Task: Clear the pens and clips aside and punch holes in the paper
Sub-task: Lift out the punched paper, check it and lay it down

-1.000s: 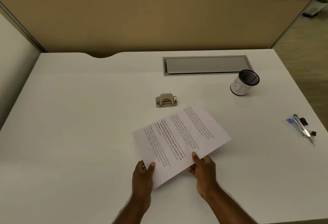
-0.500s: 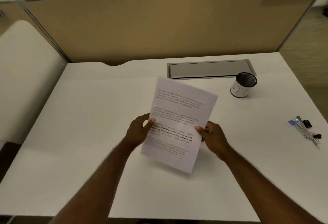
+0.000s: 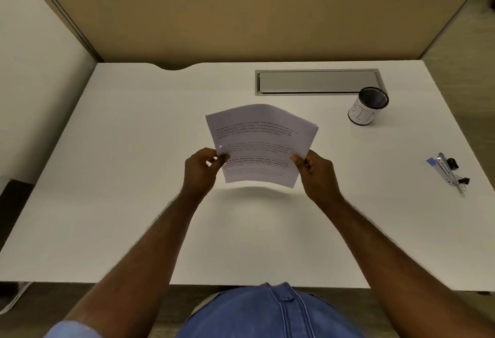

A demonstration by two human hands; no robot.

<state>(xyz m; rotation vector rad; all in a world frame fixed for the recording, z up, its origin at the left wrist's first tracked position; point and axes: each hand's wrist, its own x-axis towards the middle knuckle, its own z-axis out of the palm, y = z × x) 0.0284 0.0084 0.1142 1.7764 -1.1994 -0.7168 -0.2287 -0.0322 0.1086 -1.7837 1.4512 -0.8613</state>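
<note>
paper (image 3: 258, 144) now lifted off table (image 3: 134, 203), bowed | left grip (image 3: 202, 170) and right grip (image 3: 317, 173) each pinch a side edge | punch hidden | pens, clips (image 3: 450, 173) already aside; punching not yet done

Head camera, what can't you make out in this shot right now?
- Hole punch: not visible, perhaps behind the paper held by the left hand and right hand.
- Printed text: too blurred to read.
- Pens and clips: too small to count.
- Cup: contents too dark.

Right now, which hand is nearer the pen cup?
Right. The right hand grips the paper's right edge, below-left of the pen cup. The left hand grips the paper's left edge, farther away with the sheet in between.
</note>
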